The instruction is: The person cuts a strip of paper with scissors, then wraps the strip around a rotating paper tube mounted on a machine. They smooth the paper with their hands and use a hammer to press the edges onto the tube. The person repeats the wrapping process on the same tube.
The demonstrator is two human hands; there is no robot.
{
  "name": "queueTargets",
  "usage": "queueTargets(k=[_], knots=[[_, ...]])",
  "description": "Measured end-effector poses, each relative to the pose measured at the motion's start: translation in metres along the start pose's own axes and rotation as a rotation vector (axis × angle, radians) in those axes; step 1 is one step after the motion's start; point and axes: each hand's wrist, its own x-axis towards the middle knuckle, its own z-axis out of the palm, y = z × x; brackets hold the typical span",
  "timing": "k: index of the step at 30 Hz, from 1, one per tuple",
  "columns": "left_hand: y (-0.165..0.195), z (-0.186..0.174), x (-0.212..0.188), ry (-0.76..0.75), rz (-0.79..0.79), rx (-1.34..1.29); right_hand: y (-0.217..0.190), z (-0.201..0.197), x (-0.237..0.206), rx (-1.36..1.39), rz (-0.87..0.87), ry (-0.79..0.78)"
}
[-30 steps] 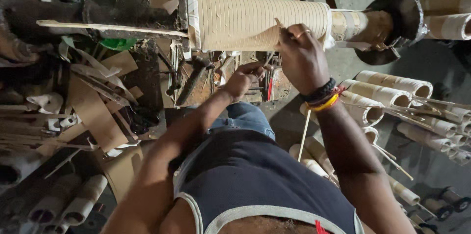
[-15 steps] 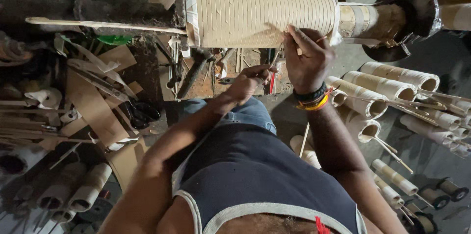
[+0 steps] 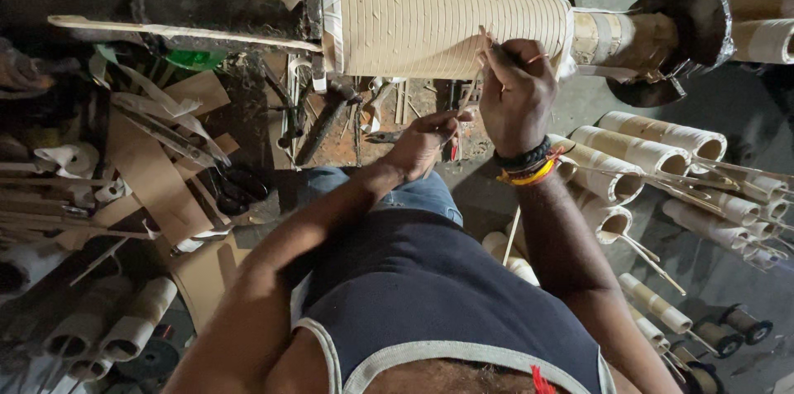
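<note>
The wrapped cylinder (image 3: 447, 26) bars the far side from the shaft (image 3: 174, 30) to the disc (image 3: 686, 38). Left, cardboard strips (image 3: 153, 171) crowd the floor; right, tubes (image 3: 653, 154) lie stacked. Open floor (image 3: 736, 113) shows between disc and tubes.

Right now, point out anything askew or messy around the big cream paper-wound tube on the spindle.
Brown paper strips and offcuts lie scattered left of the cream ribbed tube; its winding looks even.

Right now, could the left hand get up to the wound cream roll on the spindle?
Probably yes. The left hand sits just below the wound roll, with only open space between, and the right hand works further along.
</note>
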Motion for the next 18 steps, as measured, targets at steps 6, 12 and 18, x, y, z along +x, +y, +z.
queueTargets(k=[6,12,18], knots=[[0.006,-0.001,0.002,-0.021,0.021,-0.043,-0.001,-0.007,0.006,0.028,0.028,-0.094],[0.024,-0.001,0.013,0.136,0.019,0.312,0.001,-0.019,0.009,0.002,-0.020,-0.228],[-0.010,0.009,0.011,0.555,0.432,0.386,0.001,-0.012,0.001,-0.057,-0.017,-0.162]])
